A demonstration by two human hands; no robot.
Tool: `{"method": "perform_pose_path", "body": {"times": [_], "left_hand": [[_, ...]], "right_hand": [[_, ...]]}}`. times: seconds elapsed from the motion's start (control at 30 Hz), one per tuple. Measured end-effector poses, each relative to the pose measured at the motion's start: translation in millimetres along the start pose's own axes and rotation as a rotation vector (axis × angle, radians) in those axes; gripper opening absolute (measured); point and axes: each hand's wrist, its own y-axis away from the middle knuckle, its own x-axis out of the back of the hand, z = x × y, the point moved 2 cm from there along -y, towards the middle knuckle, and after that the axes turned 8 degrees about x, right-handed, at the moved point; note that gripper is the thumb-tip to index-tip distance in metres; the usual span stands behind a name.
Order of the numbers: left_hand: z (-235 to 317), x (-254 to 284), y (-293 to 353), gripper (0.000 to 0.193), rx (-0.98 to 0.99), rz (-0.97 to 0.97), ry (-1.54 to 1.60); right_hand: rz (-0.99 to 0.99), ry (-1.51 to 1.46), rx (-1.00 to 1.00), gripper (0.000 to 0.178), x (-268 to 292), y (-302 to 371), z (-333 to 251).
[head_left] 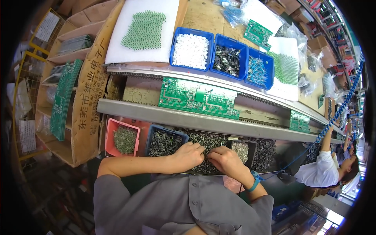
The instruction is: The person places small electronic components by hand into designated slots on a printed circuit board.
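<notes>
Both hands meet over the dark tray of small leaded components (209, 143), just below the green circuit board (197, 98). The left hand (188, 156) and right hand (225, 159) have curled fingers pinching components.

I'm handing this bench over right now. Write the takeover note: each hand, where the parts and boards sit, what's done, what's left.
Left hand: fingers down in the dark tray of small leaded parts; grip hidden.
Right hand: in the same tray beside the left hand, fingers curled; turquoise wrist strap.
Green circuit board: lies on the conveyor rail straight ahead; a second board sits further right.
Pink bin and blue bin hold more parts, to the left.
Done: board in place. Left: no part lifted to it yet.
</notes>
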Motion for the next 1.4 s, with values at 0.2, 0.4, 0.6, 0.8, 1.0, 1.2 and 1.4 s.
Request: {"method": "perform_pose_path", "body": {"times": [0.2, 0.4, 0.6, 0.8, 1.0, 1.2, 1.4], "left_hand": [[-1.1, -1.3, 0.3, 0.006, 0.008, 0.021, 0.052], [2.6, 5.3, -0.8, 0.008, -0.001, 0.053, 0.031], [4.1, 1.7, -0.6, 0.01, 0.05, 0.024, 0.028], [1.6, 1.2, -0.2, 0.009, 0.019, 0.006, 0.079], [2.6, 2.5, 0.0, 0.009, 0.003, 0.012, 0.113], [3.0, 5.8, 0.2, 0.01, 0.004, -0.014, 0.107], [0.4, 8.7, 2.8, 0.013, 0.008, -0.101, 0.192]], "right_hand": [[0.183, -0.082, -0.111, 0.019, 34.4, -20.1, 12.3], [0.305, 0.04, -0.204, 0.007, 58.3, -45.4, 64.2], [0.357, 0.169, -0.095, 0.011, 57.9, -70.3, 96.7], [0.326, 0.224, -0.023, 0.01, 57.0, -79.2, 105.2], [0.307, 0.278, -0.006, 0.01, 57.3, -83.8, 104.2], [0.267, 0.377, 0.03, 0.009, 53.8, -86.0, 104.8], [0.318, 0.409, -0.02, 0.011, 55.1, -86.9, 99.9]]}}
